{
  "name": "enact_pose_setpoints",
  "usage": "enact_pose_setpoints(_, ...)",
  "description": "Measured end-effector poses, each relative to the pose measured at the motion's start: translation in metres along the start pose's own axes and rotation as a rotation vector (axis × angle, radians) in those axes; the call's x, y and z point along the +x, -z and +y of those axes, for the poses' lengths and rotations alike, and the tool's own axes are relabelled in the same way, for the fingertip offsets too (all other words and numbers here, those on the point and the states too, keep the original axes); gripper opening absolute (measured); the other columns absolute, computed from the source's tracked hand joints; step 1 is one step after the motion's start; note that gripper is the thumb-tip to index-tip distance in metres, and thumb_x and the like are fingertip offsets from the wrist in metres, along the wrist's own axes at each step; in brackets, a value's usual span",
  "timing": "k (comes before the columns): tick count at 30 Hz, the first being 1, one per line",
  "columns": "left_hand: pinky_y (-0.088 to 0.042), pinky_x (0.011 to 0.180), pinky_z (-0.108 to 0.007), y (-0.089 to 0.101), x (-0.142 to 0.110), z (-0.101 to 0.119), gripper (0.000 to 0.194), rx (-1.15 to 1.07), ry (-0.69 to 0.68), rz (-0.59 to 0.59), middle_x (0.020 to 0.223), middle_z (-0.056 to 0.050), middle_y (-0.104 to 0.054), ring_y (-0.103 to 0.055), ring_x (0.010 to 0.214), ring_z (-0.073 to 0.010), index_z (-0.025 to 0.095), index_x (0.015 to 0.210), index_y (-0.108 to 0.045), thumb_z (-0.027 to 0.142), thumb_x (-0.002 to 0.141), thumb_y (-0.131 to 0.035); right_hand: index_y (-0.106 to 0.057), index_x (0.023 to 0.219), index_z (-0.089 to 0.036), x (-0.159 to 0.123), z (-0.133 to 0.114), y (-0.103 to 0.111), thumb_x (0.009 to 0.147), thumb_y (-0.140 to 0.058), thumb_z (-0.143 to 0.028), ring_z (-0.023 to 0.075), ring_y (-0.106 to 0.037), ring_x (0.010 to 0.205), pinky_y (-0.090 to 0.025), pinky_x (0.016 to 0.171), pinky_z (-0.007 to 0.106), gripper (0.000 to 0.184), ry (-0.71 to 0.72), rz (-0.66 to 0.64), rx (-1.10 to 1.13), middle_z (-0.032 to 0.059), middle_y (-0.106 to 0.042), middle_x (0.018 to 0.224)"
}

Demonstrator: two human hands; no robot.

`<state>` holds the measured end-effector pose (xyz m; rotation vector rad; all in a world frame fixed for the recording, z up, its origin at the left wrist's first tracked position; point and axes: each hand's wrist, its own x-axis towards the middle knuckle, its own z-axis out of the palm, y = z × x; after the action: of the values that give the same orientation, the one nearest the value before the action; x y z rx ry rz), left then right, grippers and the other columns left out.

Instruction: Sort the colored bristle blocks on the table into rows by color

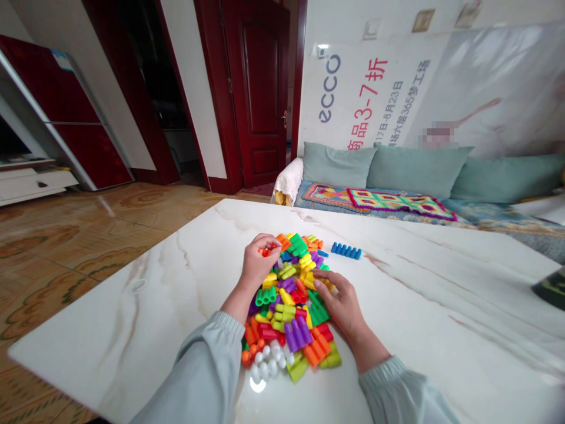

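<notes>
A heap of colourful plastic toy blocks, shaped like joined pegs, lies on the white marbled table. My left hand is at the heap's far left side, its fingers curled in a pinch. An orange-red block shows between them, partly hidden by the fingers. On the right side, my right hand rests with thumb and fingers apart, fingertips at a yellow block and near a green block. White blocks and a purple block lie at the near end.
Apart from the heap, a row of joined blue blocks lies on the table to the right. A dark object stands at the right edge. Beyond the table are a sofa with green cushions and a dark red door.
</notes>
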<state>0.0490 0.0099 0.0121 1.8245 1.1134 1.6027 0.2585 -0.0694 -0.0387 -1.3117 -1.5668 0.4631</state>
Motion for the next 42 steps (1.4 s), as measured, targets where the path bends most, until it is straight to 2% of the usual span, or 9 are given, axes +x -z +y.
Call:
enact_pose_setpoints(5, -0.051, 0.078, -0.026, -0.007, -0.011, 0.035, 0.002, -0.180, 0.062, -0.363, 0.083, -0.004, -0.068, -0.064, 0.081, -0.0168, 0.015, 0.068, -0.066, 0.015, 0.069, -0.064, -0.064, 0.111, -0.020, -0.004, -0.013, 0.005, 0.093, -0.046, -0.050, 0.0246, -0.063, 0.101, -0.048, 0.091, 0.037, 0.039, 0.064, 0.137, 0.134, 0.0077, -0.070, 0.108)
enact_pose_setpoints(7, -0.051, 0.081, -0.027, -0.010, -0.017, 0.040, 0.005, -0.189, 0.052, -0.419, 0.079, -0.004, -0.068, -0.064, 0.082, -0.0171, 0.016, 0.067, -0.067, 0.013, 0.069, -0.063, -0.062, 0.113, -0.020, -0.007, -0.016, 0.007, 0.095, -0.039, -0.050, 0.0229, -0.063, 0.096, -0.049, 0.086, 0.034, 0.042, 0.097, 0.146, 0.218, 0.0070, -0.069, 0.104)
enact_pose_setpoints(14, -0.051, 0.078, -0.026, -0.013, -0.023, 0.031, 0.006, -0.139, 0.102, -0.418, 0.079, -0.003, -0.067, -0.064, 0.080, -0.0166, 0.016, 0.066, -0.066, 0.013, 0.069, -0.062, -0.063, 0.107, -0.018, -0.008, -0.016, 0.004, 0.091, -0.048, -0.055, 0.0144, -0.054, 0.056, -0.048, 0.057, 0.028, 0.043, -0.027, 0.137, 0.404, 0.0002, -0.062, 0.070)
enact_pose_setpoints(16, -0.052, 0.074, -0.025, -0.013, -0.023, 0.030, 0.007, -0.153, 0.150, -0.394, 0.083, -0.003, -0.068, -0.064, 0.077, -0.0154, 0.016, 0.077, -0.066, 0.016, 0.071, -0.065, -0.063, 0.104, -0.019, -0.006, -0.019, 0.003, 0.086, -0.058, -0.050, 0.0126, -0.054, 0.053, -0.048, 0.053, 0.027, 0.037, -0.097, 0.134, 0.480, -0.0005, -0.064, 0.071)
enact_pose_setpoints(20, -0.053, 0.067, -0.023, -0.014, -0.026, 0.030, 0.041, -0.188, 0.239, -0.412, 0.101, -0.006, -0.069, -0.065, 0.076, -0.0146, 0.017, 0.113, -0.064, 0.026, 0.074, -0.070, -0.063, 0.099, -0.018, -0.004, -0.028, 0.000, 0.082, -0.065, -0.046, 0.0134, -0.059, 0.051, -0.050, 0.053, 0.027, 0.033, -0.141, 0.128, 0.581, -0.0012, -0.064, 0.065)
enact_pose_setpoints(23, -0.052, 0.064, -0.023, -0.015, -0.028, 0.027, 0.033, -0.138, 0.236, -0.441, 0.091, -0.005, -0.072, -0.065, 0.072, -0.0147, 0.016, 0.107, -0.070, 0.031, 0.078, -0.067, -0.063, 0.097, -0.018, -0.003, -0.030, -0.001, 0.080, -0.066, -0.048, 0.0147, -0.062, 0.053, -0.052, 0.053, 0.028, 0.034, -0.150, 0.106, 0.569, 0.0013, -0.067, 0.071)
enact_pose_setpoints(30, -0.039, 0.047, -0.020, -0.003, -0.017, 0.021, 0.031, -0.224, 0.293, -0.117, 0.053, 0.003, -0.056, -0.048, 0.048, -0.0089, 0.013, 0.085, -0.069, 0.043, 0.077, -0.069, -0.063, 0.098, -0.018, 0.002, -0.014, 0.004, 0.083, -0.064, -0.047, 0.0144, -0.061, 0.055, -0.054, 0.059, 0.030, 0.033, -0.177, 0.348, 0.545, 0.0017, -0.068, 0.071)
enact_pose_setpoints(36, -0.028, 0.040, -0.018, -0.006, -0.020, 0.024, 0.044, -0.540, 0.477, -0.315, 0.063, 0.000, -0.061, -0.044, 0.043, -0.0051, 0.013, 0.078, -0.063, 0.056, 0.072, -0.072, -0.074, 0.094, -0.020, -0.003, -0.018, -0.002, 0.086, -0.062, -0.044, 0.0190, -0.065, 0.073, -0.052, 0.067, 0.031, 0.028, -0.037, 0.035, 0.391, 0.0039, -0.070, 0.081)
enact_pose_setpoints(42, -0.035, 0.044, -0.019, -0.002, -0.023, 0.033, 0.038, -0.389, 0.457, -0.491, 0.055, 0.004, -0.054, -0.046, 0.045, -0.0073, 0.014, 0.074, -0.061, 0.049, 0.067, -0.076, -0.071, 0.102, -0.023, -0.005, -0.022, 0.000, 0.094, -0.050, -0.041, 0.0206, -0.061, 0.094, -0.048, 0.081, 0.032, 0.029, 0.100, 0.127, 0.254, 0.0062, -0.066, 0.100)
